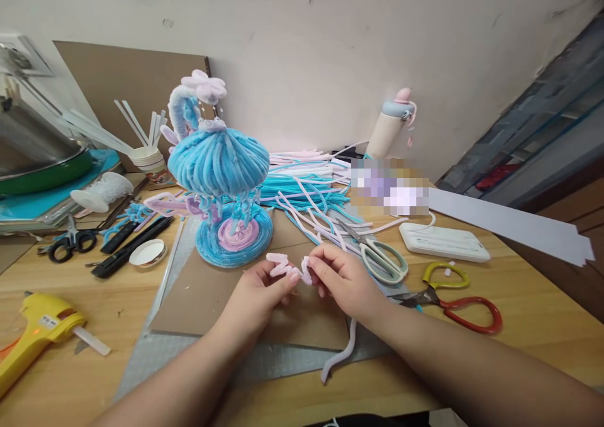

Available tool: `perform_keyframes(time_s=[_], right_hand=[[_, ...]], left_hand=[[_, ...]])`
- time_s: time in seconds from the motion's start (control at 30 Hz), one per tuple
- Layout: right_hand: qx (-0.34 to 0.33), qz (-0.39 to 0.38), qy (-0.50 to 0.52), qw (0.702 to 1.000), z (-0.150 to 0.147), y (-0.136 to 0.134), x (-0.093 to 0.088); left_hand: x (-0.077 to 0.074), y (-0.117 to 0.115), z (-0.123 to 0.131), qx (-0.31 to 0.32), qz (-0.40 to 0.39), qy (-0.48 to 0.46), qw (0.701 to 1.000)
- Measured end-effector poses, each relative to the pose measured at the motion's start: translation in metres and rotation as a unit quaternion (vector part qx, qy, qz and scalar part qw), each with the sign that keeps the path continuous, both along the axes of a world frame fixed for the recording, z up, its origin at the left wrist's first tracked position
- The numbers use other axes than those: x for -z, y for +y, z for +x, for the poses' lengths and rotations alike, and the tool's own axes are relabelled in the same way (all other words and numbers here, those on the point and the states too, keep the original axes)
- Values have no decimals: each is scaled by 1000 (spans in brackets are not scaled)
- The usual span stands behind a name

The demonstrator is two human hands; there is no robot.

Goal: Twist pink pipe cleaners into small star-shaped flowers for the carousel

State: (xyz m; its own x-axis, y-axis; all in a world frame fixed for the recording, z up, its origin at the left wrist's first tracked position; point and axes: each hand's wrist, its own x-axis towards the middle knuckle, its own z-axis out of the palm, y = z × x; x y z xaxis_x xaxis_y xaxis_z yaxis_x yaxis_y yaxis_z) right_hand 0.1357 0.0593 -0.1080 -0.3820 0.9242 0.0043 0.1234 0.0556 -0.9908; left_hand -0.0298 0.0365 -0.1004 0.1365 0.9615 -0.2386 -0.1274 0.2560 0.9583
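Right above the brown cardboard sheet [202,298], left hand [259,293] and right hand [343,281] pinch a zigzag-folded pale-pink chenille stem [280,268] between thumbs and fingers, apparently gripping both sides so its bends stay steady.

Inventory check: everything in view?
Bent strip: one, pink, both hands
Fuzzy craft: one, blue/pink, left
Loose strips: many, blue/pink, rear
Cardboard: two, brown, centre, rear left
Mat: one, grey, centre
Glue gun: one, yellow, left
Scissors: three, black left, green and red/yellow right
Cutters: two, black, left
Spool: one, white, left
Cup: one, patterned, rear left
Bottle: one, cream, rear right
Device: one, white, right
Paper: some, white, right
Table: one, wooden, beneath
Left hand, right hand: two, bare, centre
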Motion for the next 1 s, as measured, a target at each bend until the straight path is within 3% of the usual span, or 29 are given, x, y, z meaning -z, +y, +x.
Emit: perform_keyframes(time_s=[0.17, 0.43, 0.67, 0.77, 1.0], right_hand=[[-58, -17, -20, 998, -2, -3, -2], [-107, -222, 99, 964, -2, -2, -4], [-204, -410, 169, 873, 6, 2, -5], [-220, -426, 188, 857, 7, 3, -7], [-201, -400, 178, 876, 4, 0, -10]], left_hand=[[6, 1, -2, -29, 22, 6, 999], [-4, 2, -4, 56, 20, 39, 998], [-9, 5, -15, 137, 52, 109, 983], [-10, 5, -18, 129, 57, 128, 982], [-12, 4, -15, 125, 38, 121, 984]])
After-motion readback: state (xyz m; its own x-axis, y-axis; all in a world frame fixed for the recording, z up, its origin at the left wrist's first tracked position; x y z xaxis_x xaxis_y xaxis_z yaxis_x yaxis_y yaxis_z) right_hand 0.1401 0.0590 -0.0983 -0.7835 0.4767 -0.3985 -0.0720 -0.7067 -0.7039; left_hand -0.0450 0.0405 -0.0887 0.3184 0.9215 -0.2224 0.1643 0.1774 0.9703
